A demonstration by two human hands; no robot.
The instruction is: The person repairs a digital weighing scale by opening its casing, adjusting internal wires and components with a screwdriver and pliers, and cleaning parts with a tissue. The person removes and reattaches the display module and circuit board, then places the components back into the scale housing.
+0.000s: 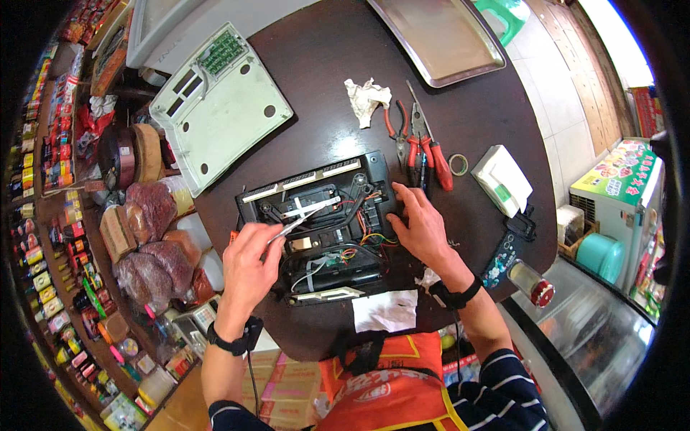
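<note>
Your left hand [248, 260] pinches slim metal tweezers [293, 225] over the opened black plastic scale chassis [323, 223] mid-table — your right hand [420, 226], fingers spread, presses on its right edge, just below the red-handled pliers [424, 147].

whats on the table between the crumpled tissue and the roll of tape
In the head view, red-handled pliers lie between the crumpled tissue and the roll of tape, on the dark table.

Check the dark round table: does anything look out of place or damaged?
The black opened device lies with coloured wires exposed; its pale grey cover sits apart, overhanging the table edge. A crumpled white tissue lies among the tools.
</note>
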